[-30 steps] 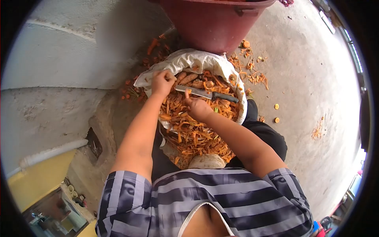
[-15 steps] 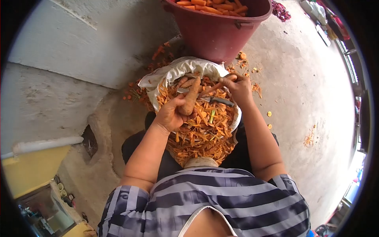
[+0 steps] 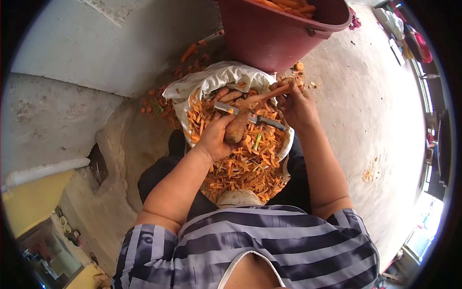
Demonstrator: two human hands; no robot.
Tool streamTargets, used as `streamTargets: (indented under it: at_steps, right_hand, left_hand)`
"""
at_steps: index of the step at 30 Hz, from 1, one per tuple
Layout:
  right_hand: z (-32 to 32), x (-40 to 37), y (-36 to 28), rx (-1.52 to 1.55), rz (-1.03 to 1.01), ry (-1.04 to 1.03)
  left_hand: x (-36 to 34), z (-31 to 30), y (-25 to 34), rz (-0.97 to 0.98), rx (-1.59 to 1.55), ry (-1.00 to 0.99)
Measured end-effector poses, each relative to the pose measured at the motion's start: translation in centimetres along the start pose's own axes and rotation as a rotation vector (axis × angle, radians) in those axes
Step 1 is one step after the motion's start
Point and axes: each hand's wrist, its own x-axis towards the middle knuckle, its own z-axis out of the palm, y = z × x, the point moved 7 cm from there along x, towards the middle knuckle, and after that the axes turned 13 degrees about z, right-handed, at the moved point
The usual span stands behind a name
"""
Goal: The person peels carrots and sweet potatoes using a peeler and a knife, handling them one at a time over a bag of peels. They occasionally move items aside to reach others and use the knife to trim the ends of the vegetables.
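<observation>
A thick unpeeled carrot (image 3: 236, 130) is gripped in my left hand (image 3: 215, 137), above a white sack (image 3: 231, 71) full of orange peelings (image 3: 245, 171). My right hand (image 3: 299, 108), at the sack's right rim, pinches a long thin orange-brown piece (image 3: 274, 92). That piece slants down-left until its far end overlaps the carrot's tip; I cannot tell whether it is a thin carrot or a tool. Behind the carrot lies a knife (image 3: 271, 123) with a dark handle, its blade partly hidden. Several unpeeled carrots (image 3: 231, 96) rest at the back of the sack.
Just beyond the sack stands a large red tub (image 3: 274, 38) holding peeled orange carrots (image 3: 291, 7). Scraps and cut ends (image 3: 298, 66) are scattered on the concrete floor (image 3: 346, 96). To the left rises a grey wall (image 3: 96, 48), with a white pipe (image 3: 45, 172) low down.
My right hand has shifted slightly up and right with the thin piece. The carrot in my left hand has tilted rightward and its tip now meets the piece in view. The camera view has shifted slightly.
</observation>
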Motion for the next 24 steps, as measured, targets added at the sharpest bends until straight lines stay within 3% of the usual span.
streamTargets:
  at_steps: [1,6,9,14,17,21,22,24]
  right_hand:
    - [0.7,-0.1,0.3,0.010,-0.012,-0.080]
    - [0.8,-0.7,0.1,-0.530,0.043,0.269]
    - [-0.1,-0.9,-0.7,-0.406,-0.011,0.384]
    - [-0.6,-0.7,-1.3,0.090,-0.135,0.136]
    - [-0.4,-0.7,-0.6,0.151,-0.145,0.184]
    - [2.0,-0.6,1.9,0.099,0.032,-0.012]
    - [2.9,-0.6,2.8,0.145,0.120,-0.171]
    - [3.2,-0.6,3.7,0.031,0.092,-0.192]
  left_hand:
    - [-0.1,0.1,0.0,0.002,-0.003,-0.013]
    - [-0.2,-1.1,-0.7,-0.049,-0.039,0.008]
    - [-0.6,-0.6,-0.8,-0.069,-0.023,-0.010]
    - [-0.3,-0.5,-1.1,-0.083,-0.112,-0.018]
    - [0.1,-0.4,-1.9,-0.095,-0.172,-0.042]
    - [0.1,0.1,-2.0,-0.066,-0.197,-0.048]
    - [0.1,0.6,-1.9,-0.046,-0.209,-0.028]
    - [0.0,0.9,-2.0,-0.048,-0.250,-0.023]
